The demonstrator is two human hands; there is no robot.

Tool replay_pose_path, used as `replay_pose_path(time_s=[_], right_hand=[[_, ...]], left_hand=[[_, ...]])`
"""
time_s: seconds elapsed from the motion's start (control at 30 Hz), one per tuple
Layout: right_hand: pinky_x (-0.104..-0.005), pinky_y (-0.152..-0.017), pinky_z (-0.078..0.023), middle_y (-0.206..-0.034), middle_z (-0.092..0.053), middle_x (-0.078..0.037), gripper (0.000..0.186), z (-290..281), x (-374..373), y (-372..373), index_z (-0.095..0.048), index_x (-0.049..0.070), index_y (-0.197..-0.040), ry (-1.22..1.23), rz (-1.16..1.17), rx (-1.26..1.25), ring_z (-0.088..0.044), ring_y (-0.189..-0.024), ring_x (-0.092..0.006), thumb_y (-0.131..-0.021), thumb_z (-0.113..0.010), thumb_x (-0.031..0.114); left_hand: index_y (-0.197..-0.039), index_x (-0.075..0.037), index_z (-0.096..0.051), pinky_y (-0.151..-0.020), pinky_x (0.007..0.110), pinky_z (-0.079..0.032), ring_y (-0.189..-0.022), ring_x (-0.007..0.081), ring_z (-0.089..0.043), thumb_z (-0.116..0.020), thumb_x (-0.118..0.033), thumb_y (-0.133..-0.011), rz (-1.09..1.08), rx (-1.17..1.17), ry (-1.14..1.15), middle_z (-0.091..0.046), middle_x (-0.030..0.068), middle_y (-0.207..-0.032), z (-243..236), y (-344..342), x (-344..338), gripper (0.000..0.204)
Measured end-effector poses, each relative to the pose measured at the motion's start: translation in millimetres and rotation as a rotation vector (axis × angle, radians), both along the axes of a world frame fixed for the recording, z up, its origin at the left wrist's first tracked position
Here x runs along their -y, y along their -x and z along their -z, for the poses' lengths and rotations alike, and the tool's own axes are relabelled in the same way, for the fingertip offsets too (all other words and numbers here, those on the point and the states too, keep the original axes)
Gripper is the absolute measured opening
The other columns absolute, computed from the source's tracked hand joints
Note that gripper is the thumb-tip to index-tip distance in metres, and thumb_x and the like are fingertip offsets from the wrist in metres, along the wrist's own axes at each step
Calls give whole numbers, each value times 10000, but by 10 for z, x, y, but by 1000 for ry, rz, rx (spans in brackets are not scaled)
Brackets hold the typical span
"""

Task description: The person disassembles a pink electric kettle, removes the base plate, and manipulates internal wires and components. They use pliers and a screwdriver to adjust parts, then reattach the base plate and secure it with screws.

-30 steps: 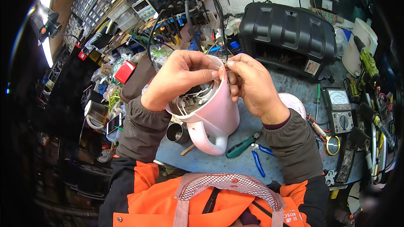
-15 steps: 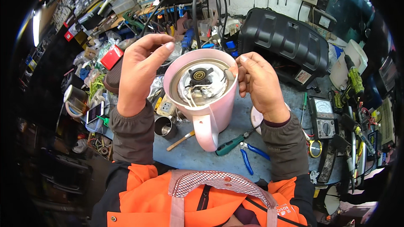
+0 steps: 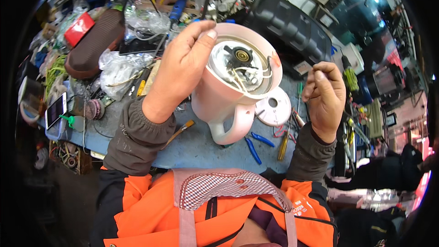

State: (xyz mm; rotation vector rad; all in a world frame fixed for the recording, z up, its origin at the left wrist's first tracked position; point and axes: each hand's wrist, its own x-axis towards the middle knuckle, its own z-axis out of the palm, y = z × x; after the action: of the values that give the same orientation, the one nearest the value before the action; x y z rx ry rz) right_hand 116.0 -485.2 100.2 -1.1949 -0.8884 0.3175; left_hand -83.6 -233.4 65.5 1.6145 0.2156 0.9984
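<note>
A pale pink electric kettle (image 3: 206, 103) stands upside down in front of me, its handle toward me. Its open base shows a black round connector (image 3: 241, 56) and white wires (image 3: 238, 77) over a silvery metal plate. My left hand (image 3: 183, 66) is closed against the kettle's left side, thumb and fingers at the rim. Apart from the kettle, to its right, my right hand (image 3: 327, 96) is raised with thumb and fingertips pressed together; whatever they may hold is too small to make out. A white disc with a central hole (image 3: 277, 115) lies beside the kettle.
Blue-handled pliers (image 3: 254, 151), a yellow-handled screwdriver (image 3: 283, 148) and a small brush (image 3: 180, 131) lie on the blue bench. A black case (image 3: 290, 27) stands behind. Plastic bags (image 3: 121, 73), a phone (image 3: 56, 110) and a red box (image 3: 79, 28) crowd the left.
My left hand has come onto the kettle's side from beside it. My right hand has drawn away from the rim to the right. The whole view has shifted and turned.
</note>
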Motion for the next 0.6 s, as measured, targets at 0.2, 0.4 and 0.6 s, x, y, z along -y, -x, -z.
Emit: replay_pose_path(time_s=[0.2, 0.4, 0.6], right_hand=[[-233, -660, -502, -938, -712, -6, 208, 759, 551, -318, -724, -20, -1202, 559, 305, 73, -623, -739, -61, -1021, -736, 81], [-479, -1161, -464, -1492, -595, -242, 601, 1264, 692, -184, -741, 46, -1310, 872, 316, 743, -546, -1386, -438, -770, -933, 229], [-596, -1236, -363, -1644, -466, -257, 697, 1348, 547, -227, -738, 134, -1364, 986, 231, 872, -382, -1537, -510, -718, -961, 272]], left_hand=[[-1434, 67, -648, -1051, 298, -550, -1182, 172, -713, -567, -172, -1144, 205, 54, 186, -735, 141, -1321, 2, 11, -115, 385], [-1422, 52, -668, -971, 279, -569, -1097, 155, -736, -620, -214, -1118, 188, 37, 337, -767, 124, -1245, -50, -21, -208, 407], [-1394, 60, -694, -1016, 306, -574, -1159, 189, -736, -613, -225, -1135, 91, 23, 269, -757, 152, -1310, -67, 34, -269, 393]])
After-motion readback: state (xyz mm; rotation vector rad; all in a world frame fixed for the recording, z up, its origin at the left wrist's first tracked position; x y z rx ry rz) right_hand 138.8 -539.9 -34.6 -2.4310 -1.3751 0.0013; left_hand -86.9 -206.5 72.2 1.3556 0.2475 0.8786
